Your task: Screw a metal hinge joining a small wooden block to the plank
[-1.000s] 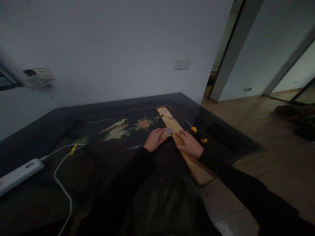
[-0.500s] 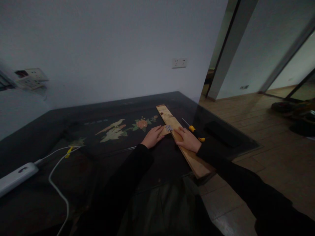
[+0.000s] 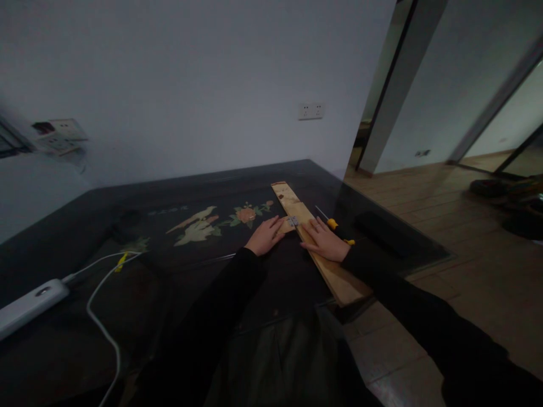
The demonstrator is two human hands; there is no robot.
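Note:
A long wooden plank [image 3: 337, 278] lies slantwise on a dark table [image 3: 161, 265], its near end past the table's edge. A small metal hinge [image 3: 292, 221] sits at the plank's left side, joined to a small wood piece. My left hand [image 3: 264, 236] lies flat, fingers stretched, on that small piece beside the hinge. My right hand [image 3: 324, 241] rests flat on the plank, fingers spread, just right of the hinge. Both sleeves are black.
A yellow-handled screwdriver [image 3: 335, 225] lies right of the plank. A white power strip [image 3: 29, 302] with a white cable [image 3: 99, 316] sits at the left. The tabletop bears a bird and flower inlay [image 3: 212, 221]. A wall socket [image 3: 310, 111] is behind; wooden floor lies at right.
Both hands stay on the wood by the hinge; only the view has shifted slightly.

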